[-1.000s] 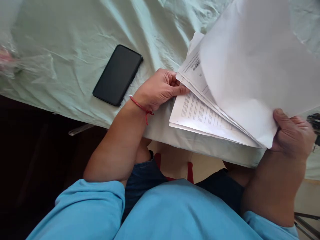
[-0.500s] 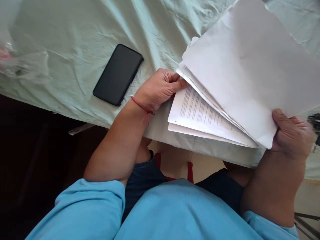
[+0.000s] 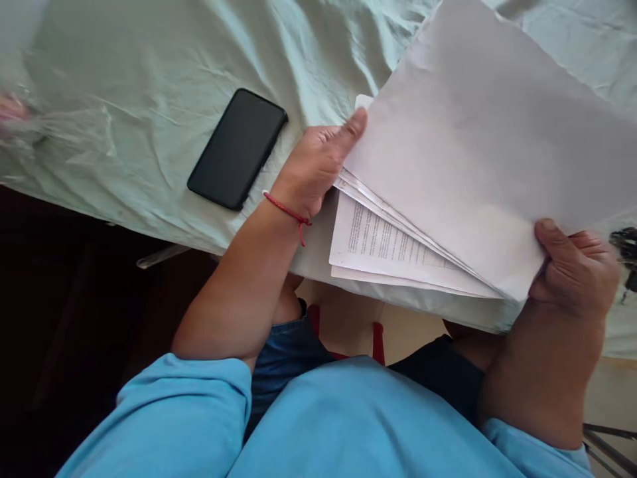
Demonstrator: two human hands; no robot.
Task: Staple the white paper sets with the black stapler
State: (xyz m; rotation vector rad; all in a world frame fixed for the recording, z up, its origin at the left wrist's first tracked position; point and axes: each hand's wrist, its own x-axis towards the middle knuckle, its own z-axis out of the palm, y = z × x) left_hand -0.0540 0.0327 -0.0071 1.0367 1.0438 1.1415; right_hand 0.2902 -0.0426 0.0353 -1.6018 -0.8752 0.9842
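Right hand (image 3: 572, 269) is clamped on the near right corner of a stack of papers (image 3: 462, 172), thumb on top of the blank top sheet, other fingers curled under. The stack fans open from that pinched corner twd the left hand. Blank top sheet is lifted and tilted, covering most of what's below; under it, just fwd of the right thumb and running left, edges of several sheets show, and a printed page (image 3: 373, 239) w/ lines of small text sticks out at the low left side. Text too small to read.

Left hand (image 3: 313, 166) sits at the left edge of the stack, fingers stretched out, not clenched. Its forefinger tip touches the top sheet's left edge near the far corner; the rest of the fingers go under or behind the sheets, so can't tell exactly what they grip. Palm side rests by the printed page's left edge. A red string bracelet (image 3: 288, 212) wraps the left wrist.

Lower sheets lie on the tabletop, which is covered w/ a pale green wrinkled cloth (image 3: 174, 79); they overhang the near edge slightly, btwn both hands.

A black phone (image 3: 237, 149), screen dark, lies flat on the cloth just left of the left hand, apart from it, not touching papers. Farther left, well apart, some clear plastic wrap (image 3: 54, 126), blurred.

Nearer than the hands: light blue sleeves (image 3: 179, 418) and dark blue trousers at the lap.
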